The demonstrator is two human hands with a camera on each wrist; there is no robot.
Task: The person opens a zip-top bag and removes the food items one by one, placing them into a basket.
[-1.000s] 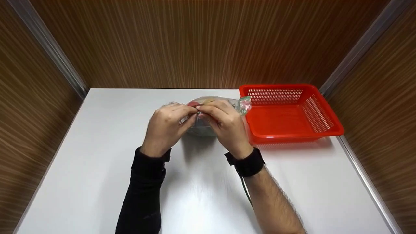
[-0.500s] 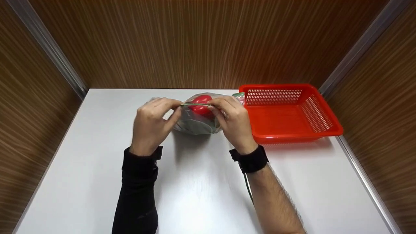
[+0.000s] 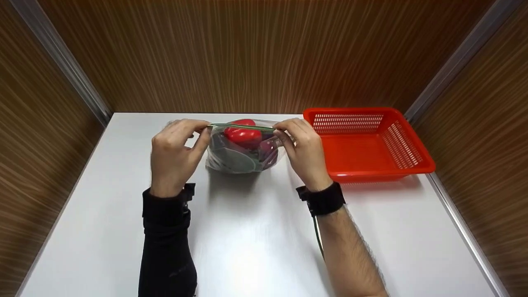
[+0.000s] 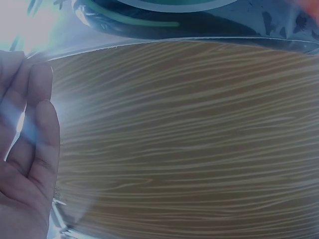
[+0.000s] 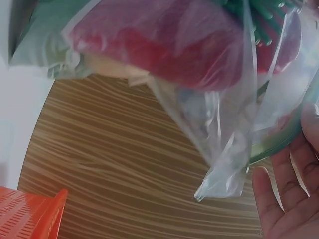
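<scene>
Nearest, the left hand [image 3: 175,150] and right hand [image 3: 303,150] each pinch one end of the green zip strip [image 3: 241,126] of a clear plastic bag [image 3: 243,150], stretched taut between them at mid-counter [image 3: 255,239]. The film looks thin, soft and slippery, so the stiffer strip seems the surest hold. Inside, a red pepper [image 3: 243,134] and darker items probably give sagging weight. Beyond, to the right, sits a red basket [image 3: 406,165].

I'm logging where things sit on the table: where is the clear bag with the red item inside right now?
In the head view the clear bag is at the table's far middle, its top edge pinched between the left hand and right hand, just left of the red basket.
</scene>
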